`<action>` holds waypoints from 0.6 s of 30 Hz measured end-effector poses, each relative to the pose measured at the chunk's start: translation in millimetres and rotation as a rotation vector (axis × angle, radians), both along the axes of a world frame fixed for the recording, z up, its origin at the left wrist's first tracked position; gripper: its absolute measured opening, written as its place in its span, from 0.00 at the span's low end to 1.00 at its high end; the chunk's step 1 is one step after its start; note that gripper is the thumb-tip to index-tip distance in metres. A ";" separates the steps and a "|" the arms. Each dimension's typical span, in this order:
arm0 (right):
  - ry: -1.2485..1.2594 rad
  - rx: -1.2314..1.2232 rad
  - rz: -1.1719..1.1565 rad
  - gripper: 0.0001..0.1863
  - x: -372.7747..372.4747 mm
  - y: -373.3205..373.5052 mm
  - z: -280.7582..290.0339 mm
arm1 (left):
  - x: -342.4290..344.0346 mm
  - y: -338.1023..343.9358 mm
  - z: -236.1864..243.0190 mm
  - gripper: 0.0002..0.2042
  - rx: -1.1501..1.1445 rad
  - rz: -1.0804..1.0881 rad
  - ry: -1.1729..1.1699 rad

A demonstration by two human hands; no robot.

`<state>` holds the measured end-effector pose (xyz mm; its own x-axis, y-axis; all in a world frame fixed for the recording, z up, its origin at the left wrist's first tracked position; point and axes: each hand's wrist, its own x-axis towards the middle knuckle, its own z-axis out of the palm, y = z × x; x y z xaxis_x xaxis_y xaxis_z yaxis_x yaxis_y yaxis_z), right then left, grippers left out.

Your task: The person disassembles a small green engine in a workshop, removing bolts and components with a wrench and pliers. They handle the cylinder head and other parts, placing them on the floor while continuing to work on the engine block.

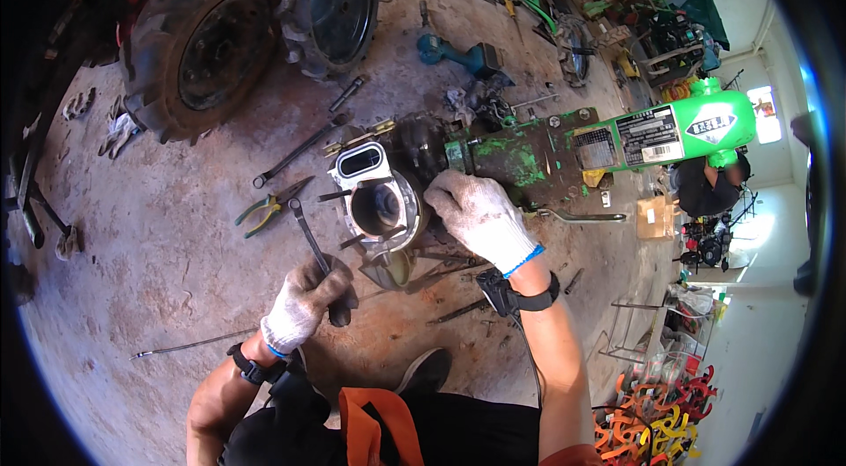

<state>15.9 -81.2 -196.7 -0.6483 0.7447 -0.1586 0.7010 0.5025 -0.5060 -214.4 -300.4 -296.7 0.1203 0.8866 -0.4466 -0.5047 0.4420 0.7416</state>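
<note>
Lower left: left hand (298, 306) closed round wrench (308, 233), likely for control. Centre: right hand (480, 219) curled beside housing (409, 202), grip unclear.

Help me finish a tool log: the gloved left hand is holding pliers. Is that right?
The tool is wrong: the head view shows the gloved left hand holding a wrench, while the pliers lie on the floor.
</note>
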 end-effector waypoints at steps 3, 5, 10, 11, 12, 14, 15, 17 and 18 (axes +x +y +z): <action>0.110 0.160 0.114 0.10 -2.0 0.6 -3.3 | 1.8 0.4 -2.0 0.15 0.010 0.006 -0.007; 0.145 0.151 0.081 0.10 -1.6 -0.5 -5.0 | 1.7 0.6 -2.8 0.16 0.008 -0.007 -0.021; -0.031 0.019 -0.027 0.09 2.6 -3.4 -4.9 | 0.7 0.3 -2.8 0.15 0.012 0.002 -0.027; -0.039 0.025 -0.019 0.09 2.1 -3.1 -5.3 | 0.8 0.3 -2.6 0.15 0.017 0.002 -0.032; -0.015 0.053 0.005 0.09 1.3 -2.2 -5.4 | 1.1 0.2 -2.3 0.16 0.010 -0.002 -0.026; 0.027 0.113 0.052 0.10 -0.3 -0.9 -5.5 | 1.5 0.0 -1.7 0.16 -0.008 -0.007 -0.017; 0.091 0.122 0.075 0.10 -1.0 -0.9 -5.3 | 1.2 0.0 -1.3 0.16 -0.009 -0.009 -0.009; 0.140 0.118 0.067 0.11 -1.0 -1.1 -4.1 | 0.6 0.0 -0.9 0.16 -0.016 -0.008 -0.003; 0.120 0.105 0.023 0.12 -0.4 -1.8 -3.4 | 0.2 0.0 -0.8 0.16 -0.005 -0.007 -0.002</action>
